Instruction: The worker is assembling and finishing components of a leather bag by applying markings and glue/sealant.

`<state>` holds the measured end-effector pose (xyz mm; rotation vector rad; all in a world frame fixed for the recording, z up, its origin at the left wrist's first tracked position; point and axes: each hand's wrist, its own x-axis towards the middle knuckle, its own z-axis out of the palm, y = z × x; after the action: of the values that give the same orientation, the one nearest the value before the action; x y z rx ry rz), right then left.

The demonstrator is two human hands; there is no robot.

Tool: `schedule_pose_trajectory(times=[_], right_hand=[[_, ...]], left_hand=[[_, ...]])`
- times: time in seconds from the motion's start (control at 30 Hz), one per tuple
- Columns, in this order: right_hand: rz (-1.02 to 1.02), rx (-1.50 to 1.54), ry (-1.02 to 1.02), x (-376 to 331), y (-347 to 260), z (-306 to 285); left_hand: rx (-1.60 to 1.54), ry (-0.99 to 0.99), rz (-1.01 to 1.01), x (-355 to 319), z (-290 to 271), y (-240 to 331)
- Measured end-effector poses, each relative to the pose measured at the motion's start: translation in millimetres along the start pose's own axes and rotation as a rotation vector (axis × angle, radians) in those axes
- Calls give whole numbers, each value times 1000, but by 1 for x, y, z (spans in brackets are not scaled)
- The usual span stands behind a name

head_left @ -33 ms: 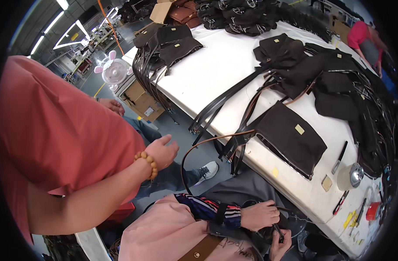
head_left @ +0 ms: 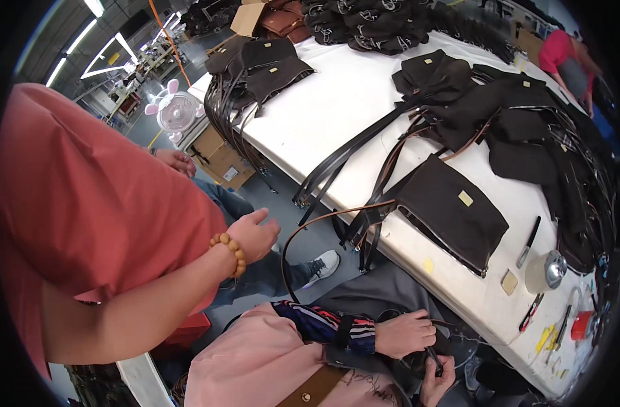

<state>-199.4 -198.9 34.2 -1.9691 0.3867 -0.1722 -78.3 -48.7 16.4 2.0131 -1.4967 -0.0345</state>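
Low in the view, over my lap, my left hand [head_left: 405,334] reaches out of a striped dark sleeve, its fingers curled down onto a dark strap [head_left: 431,354]. Just below it, my right hand [head_left: 437,380] pinches the same dark piece between thumb and fingers. The hands nearly touch, and what lies under the left palm is hidden. A black bag [head_left: 456,214] with a small yellow tag lies on the white table [head_left: 289,142] beyond. Its brown-edged strap [head_left: 291,252] loops off the table edge toward my lap.
At left stands a person in a red shirt [head_left: 113,203], one hand [head_left: 254,237] hanging close by. More black bags [head_left: 452,108] cover the table's far side. A tape roll [head_left: 546,273], a black pen-like tool [head_left: 530,241], a cutter [head_left: 530,313] and a red container [head_left: 583,325] sit at right.
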Motion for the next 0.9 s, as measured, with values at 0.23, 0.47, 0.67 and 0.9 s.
schedule_pose_trajectory(times=[0.23, 0.47, 0.67, 0.9], right_hand=[[164, 105, 120, -25, 20, 5], [43, 153, 161, 8, 30, 4], [86, 524, 28, -6, 27, -17], [94, 585, 64, -23, 28, -13]], left_hand=[[-133, 27, 14, -4, 10, 8], [-294, 80, -59, 23, -7, -4], [-247, -47, -66, 35, -6, 10], [-143, -45, -8, 25, -6, 18]])
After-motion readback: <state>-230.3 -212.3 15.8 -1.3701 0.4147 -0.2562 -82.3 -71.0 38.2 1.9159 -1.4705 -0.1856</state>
